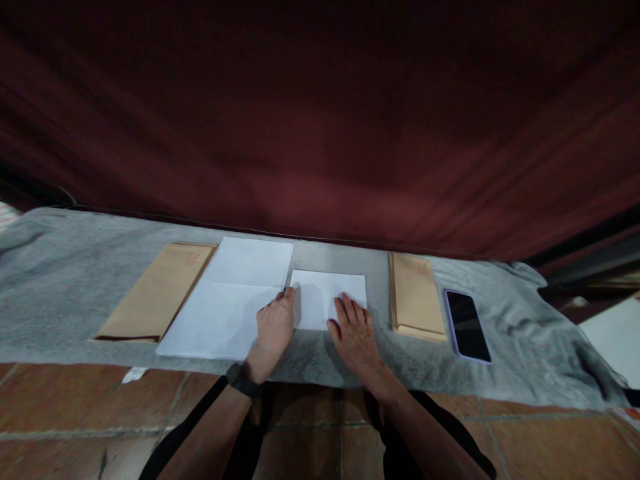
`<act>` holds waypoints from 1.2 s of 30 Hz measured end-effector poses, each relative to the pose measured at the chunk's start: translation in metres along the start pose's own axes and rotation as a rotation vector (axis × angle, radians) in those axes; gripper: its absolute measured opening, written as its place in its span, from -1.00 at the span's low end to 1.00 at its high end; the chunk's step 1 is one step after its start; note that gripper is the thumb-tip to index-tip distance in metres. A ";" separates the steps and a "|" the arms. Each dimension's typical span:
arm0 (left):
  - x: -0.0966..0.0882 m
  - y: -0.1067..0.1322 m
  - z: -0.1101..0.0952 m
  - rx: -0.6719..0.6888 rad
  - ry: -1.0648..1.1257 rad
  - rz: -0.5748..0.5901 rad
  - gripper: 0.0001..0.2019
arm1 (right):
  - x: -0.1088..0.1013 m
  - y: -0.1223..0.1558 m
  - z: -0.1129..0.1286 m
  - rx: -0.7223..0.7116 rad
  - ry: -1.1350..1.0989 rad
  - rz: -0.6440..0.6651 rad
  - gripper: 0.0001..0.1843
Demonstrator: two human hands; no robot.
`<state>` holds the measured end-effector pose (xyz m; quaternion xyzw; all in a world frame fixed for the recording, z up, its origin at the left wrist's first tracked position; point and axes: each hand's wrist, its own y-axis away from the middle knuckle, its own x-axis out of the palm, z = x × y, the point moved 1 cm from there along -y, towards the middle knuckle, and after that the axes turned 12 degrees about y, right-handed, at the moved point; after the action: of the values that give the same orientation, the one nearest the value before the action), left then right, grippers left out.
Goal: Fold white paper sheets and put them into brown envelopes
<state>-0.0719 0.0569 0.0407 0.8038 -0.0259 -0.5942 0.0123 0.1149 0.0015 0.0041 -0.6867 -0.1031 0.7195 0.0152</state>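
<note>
A small folded white paper lies flat on a grey cloth in front of me. My left hand, with a dark watch on its wrist, is closed, and its thumb and forefinger are at the paper's left edge. My right hand rests palm down on the lower right part of the same paper, fingers stretched out. To the left, partly under my left hand, lies a stack of larger white sheets with a crease across it.
A stack of large brown envelopes lies at the far left, and smaller brown envelopes at the right. Beside these is a phone in a purple case. The grey cloth covers a narrow surface before a dark red curtain.
</note>
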 end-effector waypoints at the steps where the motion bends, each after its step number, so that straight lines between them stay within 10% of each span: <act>1: -0.001 0.001 -0.001 0.011 -0.015 -0.017 -0.62 | 0.000 0.000 0.000 0.007 -0.003 -0.002 -0.43; 17: 0.070 0.027 -0.047 0.429 0.111 -0.092 -0.41 | 0.009 -0.020 0.011 -0.058 -0.133 0.001 -0.41; 36: 0.057 0.015 -0.018 0.216 0.121 -0.225 -0.43 | 0.031 -0.002 -0.043 0.011 0.095 -0.207 -0.39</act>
<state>-0.0383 0.0387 -0.0072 0.8327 0.0012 -0.5359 -0.1394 0.1557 0.0142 -0.0276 -0.7057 -0.1684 0.6811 0.0982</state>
